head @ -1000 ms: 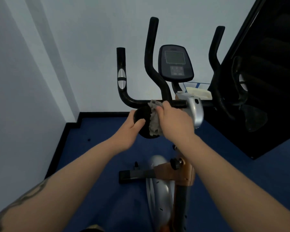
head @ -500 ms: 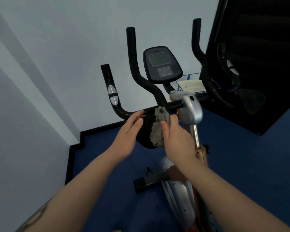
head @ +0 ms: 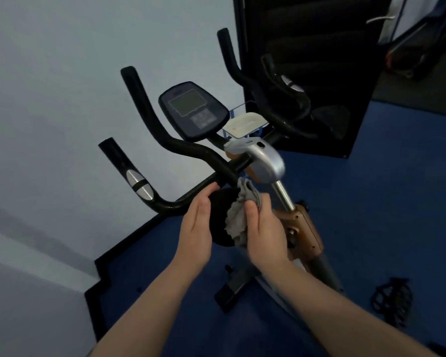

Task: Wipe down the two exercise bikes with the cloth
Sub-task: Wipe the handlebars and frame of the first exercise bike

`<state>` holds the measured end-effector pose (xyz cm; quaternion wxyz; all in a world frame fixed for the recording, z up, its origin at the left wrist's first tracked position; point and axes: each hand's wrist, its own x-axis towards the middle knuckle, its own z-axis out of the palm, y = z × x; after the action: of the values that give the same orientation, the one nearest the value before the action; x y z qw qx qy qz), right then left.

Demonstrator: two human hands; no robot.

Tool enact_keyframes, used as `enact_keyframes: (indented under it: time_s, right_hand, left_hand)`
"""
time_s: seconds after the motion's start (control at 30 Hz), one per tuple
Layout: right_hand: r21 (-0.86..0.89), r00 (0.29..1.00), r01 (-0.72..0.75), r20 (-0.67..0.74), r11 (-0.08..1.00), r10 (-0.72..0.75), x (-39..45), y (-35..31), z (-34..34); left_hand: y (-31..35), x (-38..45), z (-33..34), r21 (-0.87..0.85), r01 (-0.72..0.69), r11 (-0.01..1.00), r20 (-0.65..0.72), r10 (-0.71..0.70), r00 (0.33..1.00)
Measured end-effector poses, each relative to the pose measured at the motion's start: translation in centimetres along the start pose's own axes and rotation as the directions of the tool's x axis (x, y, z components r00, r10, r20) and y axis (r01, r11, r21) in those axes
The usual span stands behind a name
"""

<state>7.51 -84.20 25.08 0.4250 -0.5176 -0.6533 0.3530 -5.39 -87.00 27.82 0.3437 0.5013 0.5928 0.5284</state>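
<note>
Step in hand: wiping the black round pad (head: 220, 217) that hangs under the handlebar (head: 191, 155) of the exercise bike (head: 265, 161), judged from how the hands lie.
Doing it well: brace the pad from its 9 o'clock side while the cloth rubs from 3 o'clock; cover the whole face and rim, then carry on along the bar, the grips and the console (head: 193, 110). Keep a flat fold of cloth against the surface, not a bunched lump.
Left hand (head: 195, 228): fingers straight and close together, laid flat against the pad's left edge, tips near the bar; it steadies, grips nothing.
Right hand (head: 264, 230): fingers curled round the cloth (head: 238, 215), thumb on the near side, pressing it onto the pad's right half.
Cloth: grey, crumpled, between the right palm and the pad, its top corner just under the bar's centre clamp.
Bike: at 12 o'clock from the hands, silver post (head: 283, 194) running down toward 5 o'clock.
Second bike: cannot tell; only dark shapes at 2 o'clock.
Progress: probably early, with much of this frame not yet reached.
</note>
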Motion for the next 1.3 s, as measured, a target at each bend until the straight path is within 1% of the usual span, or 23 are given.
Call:
enact_keyframes:
  time_s: [0.07,0.1,0.17,0.2,0.23,0.27,0.3,0.37,0.4,0.47,0.57,0.63,0.7,0.77,0.83,0.9,0.97,1.0,1.07,1.1,1.13,1.23,1.3]
  right_hand:
    - [0.135,0.989,-0.114,-0.077,0.984,0.125,-1.8,-0.6,1.5]
    - [0.17,0.983,-0.145,-0.087,0.975,0.162,-2.4,-0.7,1.8]
    - [0.128,0.984,-0.163,-0.052,0.978,0.171,-2.4,-0.3,1.1]
    - [0.066,0.988,-0.151,-0.019,0.986,0.153,-2.1,0.0,0.2]
    - [-0.008,0.992,-0.129,-0.016,0.992,0.129,-1.8,0.2,-0.7]
    - [-0.071,0.993,-0.108,-0.058,0.992,0.104,-1.6,0.4,-1.6]
    - [-0.094,0.989,-0.095,-0.126,0.991,0.082,-1.5,0.2,-2.2]
    - [-0.022,0.966,-0.047,-0.254,0.999,0.04,-1.7,-0.7,-2.5]
    - [0.004,0.956,-0.01,-0.292,1.0,0.011,-1.7,-1.4,-2.4]
    - [-0.055,0.947,0.045,-0.315,0.997,-0.06,-1.2,-2.6,-1.8]
    - [-0.233,0.954,0.088,-0.258,0.968,-0.149,-0.9,-4.1,-0.1]
    - [-0.277,0.958,0.087,-0.24,0.957,-0.156,-1.8,-4.2,1.3]
    - [-0.216,0.963,0.088,-0.233,0.972,-0.139,-2.9,-3.6,1.6]
    - [-0.176,0.974,0.096,-0.185,0.98,-0.129,-2.6,-3.3,0.7]
    - [-0.202,0.98,0.097,-0.153,0.975,-0.13,-1.2,-3.8,-0.1]
    - [-0.243,0.973,0.093,-0.185,0.965,-0.14,-0.6,-4.4,0.2]
    - [-0.215,0.975,0.07,-0.194,0.974,-0.113,-1.6,-4.6,1.2]
    - [-0.176,0.983,0.054,-0.164,0.983,-0.083,-2.2,-4.4,1.2]
    - [-0.115,1.0,0.023,-0.012,0.993,-0.025,-2.4,-4.0,-0.1]
    - [-0.139,0.998,0.027,0.055,0.99,-0.019,-1.7,-4.2,-0.9]
    - [-0.177,0.997,0.045,0.077,0.983,-0.032,-0.8,-4.5,-1.5]
    - [-0.197,0.997,0.075,-0.018,0.978,-0.08,0.8,-5.9,-0.3]
    - [-0.167,0.995,0.094,-0.007,0.982,-0.097,-0.6,-6.0,1.2]
  left_hand:
    - [-0.4,-0.4,-0.2,-0.003,-0.01,1.0,0.02,0.01,1.0]
    - [-0.5,-0.5,-0.3,-0.002,-0.01,1.0,0.036,0.01,0.999]
    - [-0.8,-0.7,-0.8,-0.012,0.003,1.0,0.078,-0.002,0.997]
    - [-0.9,-0.7,-1.1,-0.012,0.005,1.0,0.101,-0.003,0.995]
    - [-0.9,-0.5,-1.3,-0.011,0.0,1.0,0.121,0.001,0.993]
    - [-1.0,-0.4,-1.4,-0.015,-0.004,1.0,0.137,0.006,0.991]
    - [-1.1,-0.3,-1.5,-0.025,-0.003,1.0,0.149,0.007,0.989]
    - [-1.1,-0.3,-1.6,-0.041,0.007,0.999,0.176,0.0,0.984]
    - [-1.2,-0.3,-1.6,-0.044,0.011,0.999,0.189,-0.002,0.982]
    - [-1.2,-0.3,-1.7,-0.049,0.011,0.999,0.213,0.0,0.977]
    - [-1.1,-0.1,-2.0,-0.059,0.011,0.998,0.242,0.004,0.97]
    - [-1.2,-0.2,-2.1,-0.061,0.013,0.998,0.251,0.003,0.968]
    - [-1.4,-0.2,-2.3,-0.067,0.023,0.997,0.258,-0.005,0.966]
    - [-1.5,-0.1,-2.2,-0.071,0.021,0.997,0.26,-0.002,0.966]
    - [-1.5,-0.1,-2.1,-0.088,0.023,0.996,0.256,0.001,0.967]
    - [-1.7,-0.1,-2.0,-0.109,0.021,0.994,0.255,0.008,0.967]
    - [-1.9,-0.1,-1.9,-0.117,0.015,0.993,0.255,0.016,0.967]
    - [-1.9,-0.2,-1.8,-0.12,0.018,0.993,0.259,0.014,0.966]
    - [-1.7,-0.3,-1.8,-0.13,0.03,0.991,0.264,0.005,0.965]
    - [-1.7,-0.3,-1.8,-0.138,0.032,0.99,0.261,0.005,0.965]
    - [-1.7,-0.3,-1.7,-0.146,0.03,0.989,0.257,0.009,0.966]
    - [-1.7,-0.3,-1.5,-0.165,0.024,0.986,0.228,0.015,0.974]
    - [-1.8,-0.5,-1.5,-0.154,0.029,0.988,0.211,0.004,0.978]
